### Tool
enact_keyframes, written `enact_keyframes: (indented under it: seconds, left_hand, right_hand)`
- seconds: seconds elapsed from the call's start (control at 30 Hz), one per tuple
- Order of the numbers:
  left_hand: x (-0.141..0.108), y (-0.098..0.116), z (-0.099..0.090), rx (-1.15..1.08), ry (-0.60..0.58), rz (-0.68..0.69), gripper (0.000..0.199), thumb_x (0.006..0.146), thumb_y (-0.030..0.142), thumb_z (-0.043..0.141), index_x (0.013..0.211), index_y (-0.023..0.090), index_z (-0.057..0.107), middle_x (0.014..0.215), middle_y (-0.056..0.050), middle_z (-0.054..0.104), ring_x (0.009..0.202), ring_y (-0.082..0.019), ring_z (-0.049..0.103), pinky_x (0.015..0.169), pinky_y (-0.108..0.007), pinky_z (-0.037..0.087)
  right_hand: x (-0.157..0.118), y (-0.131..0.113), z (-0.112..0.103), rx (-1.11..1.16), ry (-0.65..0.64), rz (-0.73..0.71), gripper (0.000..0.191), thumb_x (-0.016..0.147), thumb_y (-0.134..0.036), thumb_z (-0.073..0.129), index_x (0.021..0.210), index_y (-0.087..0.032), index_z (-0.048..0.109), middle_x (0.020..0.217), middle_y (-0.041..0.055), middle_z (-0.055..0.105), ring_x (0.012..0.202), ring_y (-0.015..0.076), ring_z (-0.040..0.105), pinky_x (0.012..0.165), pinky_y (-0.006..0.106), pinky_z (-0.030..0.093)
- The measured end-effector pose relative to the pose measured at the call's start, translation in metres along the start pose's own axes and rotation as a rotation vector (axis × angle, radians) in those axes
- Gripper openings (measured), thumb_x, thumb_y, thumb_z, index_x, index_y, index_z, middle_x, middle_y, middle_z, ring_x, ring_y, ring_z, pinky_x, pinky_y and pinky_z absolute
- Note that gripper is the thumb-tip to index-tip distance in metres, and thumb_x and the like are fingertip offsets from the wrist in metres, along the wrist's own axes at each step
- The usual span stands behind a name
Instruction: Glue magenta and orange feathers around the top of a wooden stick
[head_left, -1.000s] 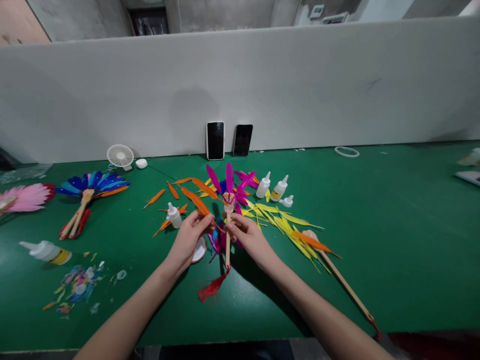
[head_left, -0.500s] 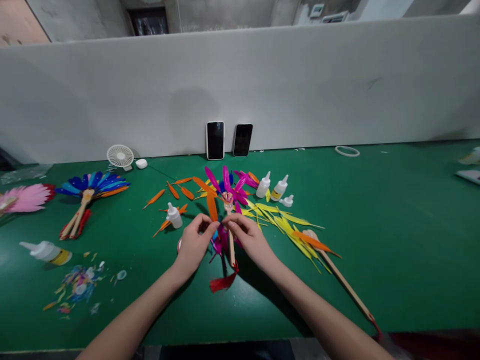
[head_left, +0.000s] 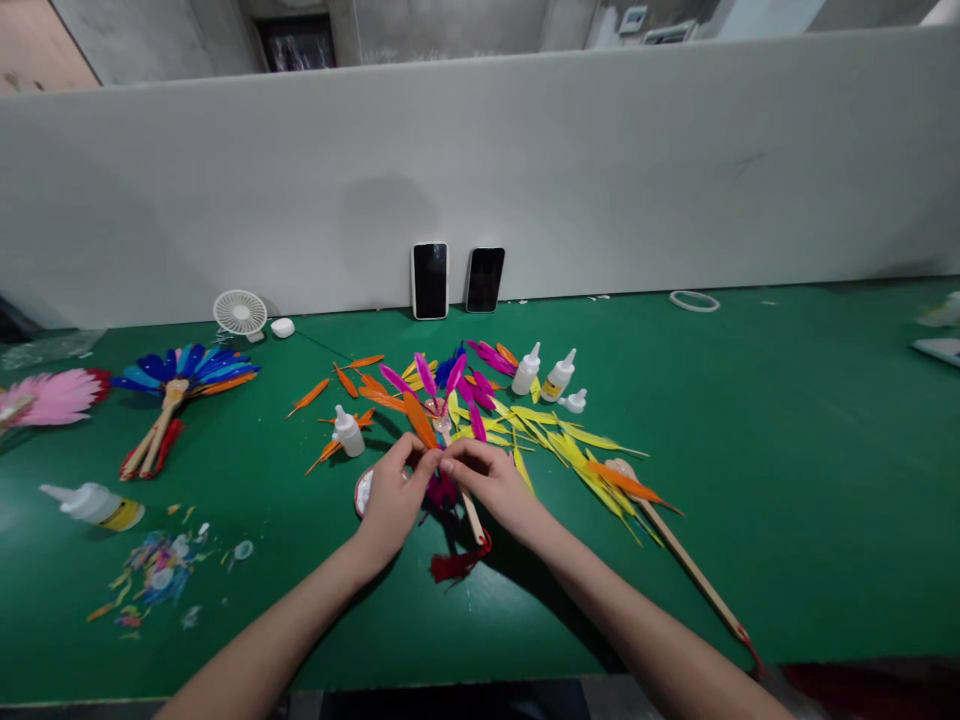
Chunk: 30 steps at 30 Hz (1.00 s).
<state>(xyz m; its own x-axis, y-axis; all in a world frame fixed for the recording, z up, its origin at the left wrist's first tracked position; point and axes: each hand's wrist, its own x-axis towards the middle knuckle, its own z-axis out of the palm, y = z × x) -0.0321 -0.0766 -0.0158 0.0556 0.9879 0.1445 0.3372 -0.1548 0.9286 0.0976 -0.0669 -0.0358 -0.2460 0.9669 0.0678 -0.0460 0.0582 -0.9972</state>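
A green desk (head_left: 750, 420) carries a scatter of craft things below a white partition (head_left: 600, 170). Near its middle lie loose yellow feathers (head_left: 559, 440) and orange feathers (head_left: 352, 382), with small glue bottles (head_left: 541, 373) beside them. Just in front, the right hand (head_left: 491, 480) pinches a wooden fan stick (head_left: 471, 508) that bears magenta feathers (head_left: 427, 375) and a red tassel (head_left: 454, 567). The left hand (head_left: 394, 495) has its fingers closed on an orange feather (head_left: 420, 422), touching the stick's head.
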Motion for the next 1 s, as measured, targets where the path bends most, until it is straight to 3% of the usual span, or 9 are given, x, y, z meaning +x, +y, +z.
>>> enact_keyframes:
  seconds: [0.37, 0.67, 0.83, 1.0]
  left_hand:
    - [0.0002, 0.0021, 0.0003, 0.031, 0.003, 0.072, 0.015, 0.075, 0.025, 0.051, 0.061, 0.020, 0.046, 0.058, 0.005, 0.048, 0.057, -0.011, 0.043, 0.058, -0.023, 0.033]
    - [0.0005, 0.0028, -0.0009, -0.005, 0.007, 0.042, 0.014, 0.073, 0.026, 0.051, 0.061, 0.020, 0.046, 0.058, 0.004, 0.048, 0.058, -0.011, 0.043, 0.058, -0.023, 0.033]
    - [0.0025, 0.0032, -0.0012, -0.008, -0.071, 0.018, 0.014, 0.070, 0.025, 0.052, 0.059, 0.020, 0.045, 0.056, 0.005, 0.047, 0.056, -0.011, 0.042, 0.057, -0.023, 0.033]
    - [0.0024, 0.0024, 0.0005, 0.031, -0.180, -0.005, 0.012, 0.069, 0.024, 0.052, 0.059, 0.020, 0.046, 0.054, 0.005, 0.047, 0.054, -0.011, 0.043, 0.054, -0.023, 0.034]
  right_hand:
    - [-0.0019, -0.0005, 0.0012, 0.052, 0.038, 0.019, 0.027, 0.067, -0.045, 0.058, 0.062, -0.020, 0.051, 0.055, -0.0047, 0.040, 0.052, 0.0103, 0.035, 0.049, 0.023, 0.027]
    - [-0.0017, -0.0033, 0.0007, 0.098, 0.041, 0.048, 0.024, 0.066, -0.042, 0.060, 0.063, -0.019, 0.054, 0.056, -0.0042, 0.044, 0.053, 0.0105, 0.038, 0.051, 0.024, 0.029]
    - [0.0003, -0.0033, -0.0023, 0.097, 0.109, 0.019, 0.020, 0.065, -0.039, 0.062, 0.072, -0.021, 0.060, 0.066, -0.0017, 0.054, 0.060, 0.0129, 0.047, 0.056, 0.025, 0.036]
    - [-0.0002, -0.0039, -0.0026, 0.152, 0.069, 0.038, 0.023, 0.061, -0.041, 0.066, 0.067, -0.020, 0.057, 0.063, -0.0025, 0.053, 0.058, 0.0123, 0.048, 0.055, 0.025, 0.037]
